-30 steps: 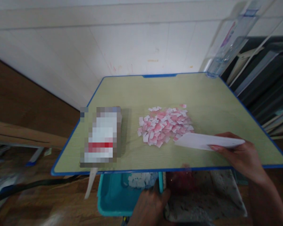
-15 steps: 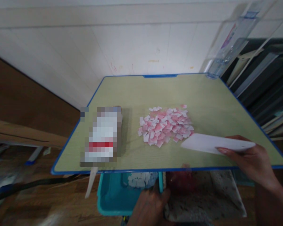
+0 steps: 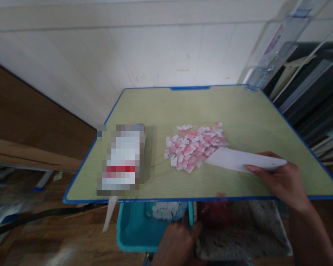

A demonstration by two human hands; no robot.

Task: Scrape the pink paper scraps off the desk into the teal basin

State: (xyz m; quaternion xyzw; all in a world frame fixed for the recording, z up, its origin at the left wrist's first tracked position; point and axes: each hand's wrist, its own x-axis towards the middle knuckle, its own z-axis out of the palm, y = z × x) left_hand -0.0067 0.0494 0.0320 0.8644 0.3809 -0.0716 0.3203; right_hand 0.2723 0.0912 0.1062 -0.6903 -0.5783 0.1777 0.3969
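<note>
On the pale table [image 3: 216, 107] lies a loose pile of small pink-and-white paper-like pieces [image 3: 192, 147]. My right hand [image 3: 284, 181] is closed round a long white strip [image 3: 238, 160], card or thin plastic, between thumb and fingers. Its far left end reaches the lower right side of the pile and covers a few pieces. Below the front edge, my left hand [image 3: 179, 238] is closed on the right rim of a teal basin [image 3: 135, 238]. Its fingertips are partly hidden. White flat pieces [image 3: 168, 211] rest inside the basin.
A blurred-out phone-like object [image 3: 122, 159] occupies the table's left side, with a pale strip [image 3: 110, 214] hanging below it. A clear plastic bottle [image 3: 269, 59] stands at the back right corner. A red item [image 3: 215, 214] and a stained pale surface [image 3: 238, 236] show underneath.
My right hand has moved the white strip left, and its end now overlaps the right part of the pile. My left hand stays at the basin rim. The view has shifted slightly.
</note>
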